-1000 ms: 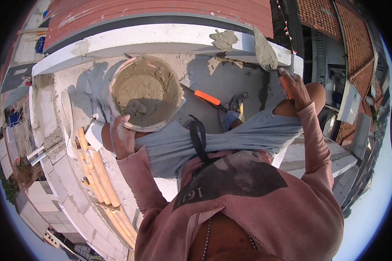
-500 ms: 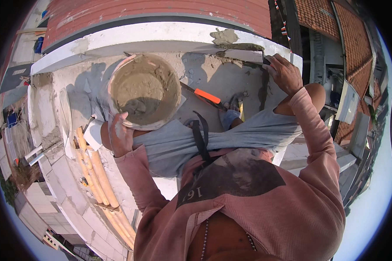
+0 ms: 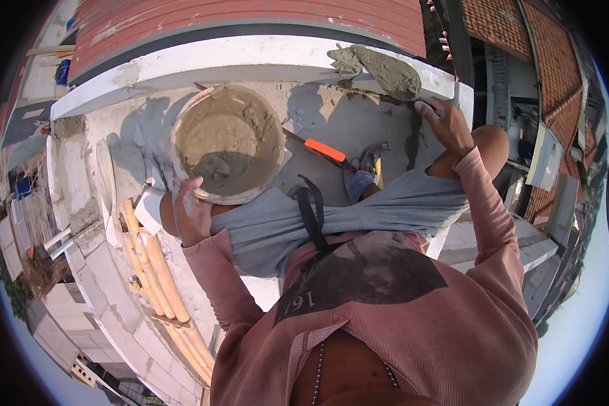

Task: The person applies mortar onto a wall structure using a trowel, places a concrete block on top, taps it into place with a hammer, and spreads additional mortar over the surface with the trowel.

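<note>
The right hand [image 3: 450,125] is closed around the handle of one trowel [image 3: 392,71], fingers wrapped tight and knuckles uppermost; its blade carries a single heap of grey mortar and lies tilted on the top of the white parapet wall [image 3: 250,61], touching it beside a smaller dab of mortar already on the ledge; the pink sleeve [image 3: 494,223] runs back from that wrist toward the lower edge. The left hand [image 3: 191,213] is curled against the near rim of one round bucket [image 3: 227,142]; the fingers bend over the edge and seem to grip it, though the fingertips themselves are hidden by the rim; the bucket holds wet grey mortar, roughly half full, and stands on the rough concrete slab [image 3: 345,122] between the parapet and the person's knees.

Between the two hands, on the slab, lies one tool with an orange handle [image 3: 325,150], well apart from the trowel and just beside the bucket; next to it one foot in a sandal [image 3: 362,177] shows under the grey shorts. To the left of the left hand a bundle of pale bamboo poles [image 3: 159,271], at least three, lies along the slab's edge; a red tiled roof [image 3: 237,17] spreads beyond the parapet.
</note>
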A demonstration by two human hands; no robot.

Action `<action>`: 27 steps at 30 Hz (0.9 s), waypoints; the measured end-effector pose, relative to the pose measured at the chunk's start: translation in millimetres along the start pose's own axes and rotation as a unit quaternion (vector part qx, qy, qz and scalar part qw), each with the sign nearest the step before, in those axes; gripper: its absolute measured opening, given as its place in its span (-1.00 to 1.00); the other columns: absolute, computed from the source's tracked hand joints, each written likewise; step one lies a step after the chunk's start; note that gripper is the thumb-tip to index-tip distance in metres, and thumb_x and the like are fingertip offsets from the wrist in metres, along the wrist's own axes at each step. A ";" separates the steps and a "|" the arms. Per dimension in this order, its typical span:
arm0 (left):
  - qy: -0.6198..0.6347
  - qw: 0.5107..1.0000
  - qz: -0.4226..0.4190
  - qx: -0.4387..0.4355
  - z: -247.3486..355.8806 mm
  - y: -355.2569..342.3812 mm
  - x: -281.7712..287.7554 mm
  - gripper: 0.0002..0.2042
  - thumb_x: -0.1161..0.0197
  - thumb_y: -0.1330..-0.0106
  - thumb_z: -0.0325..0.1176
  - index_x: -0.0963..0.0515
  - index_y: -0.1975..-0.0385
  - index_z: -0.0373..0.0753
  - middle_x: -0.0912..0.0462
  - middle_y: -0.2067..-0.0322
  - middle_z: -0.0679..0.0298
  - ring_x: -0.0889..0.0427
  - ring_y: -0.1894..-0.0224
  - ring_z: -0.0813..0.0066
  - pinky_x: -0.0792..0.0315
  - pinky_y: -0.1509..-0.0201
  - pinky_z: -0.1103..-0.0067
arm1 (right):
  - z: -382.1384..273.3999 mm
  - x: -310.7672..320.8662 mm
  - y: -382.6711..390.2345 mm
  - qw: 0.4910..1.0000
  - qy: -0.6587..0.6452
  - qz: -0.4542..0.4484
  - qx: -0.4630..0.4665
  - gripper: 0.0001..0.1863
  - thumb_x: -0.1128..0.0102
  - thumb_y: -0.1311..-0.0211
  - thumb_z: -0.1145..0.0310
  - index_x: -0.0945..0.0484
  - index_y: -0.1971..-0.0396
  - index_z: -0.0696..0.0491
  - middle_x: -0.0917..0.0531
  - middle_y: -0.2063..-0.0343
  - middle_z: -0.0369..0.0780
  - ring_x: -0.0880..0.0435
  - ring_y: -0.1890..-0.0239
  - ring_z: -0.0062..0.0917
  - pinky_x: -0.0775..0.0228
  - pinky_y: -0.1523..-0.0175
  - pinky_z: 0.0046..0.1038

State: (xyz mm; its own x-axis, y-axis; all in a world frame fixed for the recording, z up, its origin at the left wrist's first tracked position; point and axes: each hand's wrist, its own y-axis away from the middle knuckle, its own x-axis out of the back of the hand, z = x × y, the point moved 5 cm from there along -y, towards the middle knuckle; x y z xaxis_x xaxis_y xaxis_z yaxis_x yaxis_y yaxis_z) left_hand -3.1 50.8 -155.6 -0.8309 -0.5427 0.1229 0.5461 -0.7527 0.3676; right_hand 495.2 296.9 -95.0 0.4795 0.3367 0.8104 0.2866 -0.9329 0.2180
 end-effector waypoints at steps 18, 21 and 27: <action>0.118 0.989 0.035 0.081 2.0 -2.8 -9.0 -0.54 -0.54 0.17 -0.60 -0.64 0.21 -0.02 -0.67 0.25 0.20 -0.62 0.20 0.19 -0.51 0.08 0.40 | -56.9 -93.4 -10.4 0.990 -0.015 0.086 -0.108 -0.57 0.02 -0.43 0.06 -0.57 0.26 0.18 -0.67 0.39 0.14 -0.61 0.20 0.19 -0.44 0.05 0.05; -0.140 0.970 0.000 -0.197 31.1 5.4 -16.3 -0.55 -0.48 0.13 -0.67 -0.64 0.20 -0.08 -0.66 0.26 0.19 -0.62 0.16 0.23 -0.52 0.05 0.43 | -22.3 -69.7 4.3 0.983 -0.021 0.091 -0.156 -0.58 0.01 -0.43 0.09 -0.57 0.30 0.20 -0.66 0.43 0.16 -0.67 0.29 0.10 -0.48 0.16 0.00; -0.162 0.968 -0.080 -0.175 14.8 9.7 -8.8 -0.68 -0.26 -0.18 -0.70 -0.53 0.06 -0.30 -0.55 0.07 0.12 -0.52 -0.04 0.31 -0.42 -0.17 0.44 | 8.9 -56.3 37.5 0.887 -0.363 0.124 -0.256 -0.54 0.00 -0.47 0.05 -0.54 0.41 0.18 -0.55 0.64 -0.22 -0.53 0.70 -0.56 -0.37 0.61 -0.49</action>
State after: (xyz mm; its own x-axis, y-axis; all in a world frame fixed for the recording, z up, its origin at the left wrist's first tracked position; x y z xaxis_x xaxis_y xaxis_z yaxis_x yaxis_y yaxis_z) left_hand 7.9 53.7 -139.4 -0.8671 -0.3055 0.3935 0.3627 -0.9286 0.0784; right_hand 486.4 244.1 -137.3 0.9366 -0.0671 0.3439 -0.2273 -0.8633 0.4507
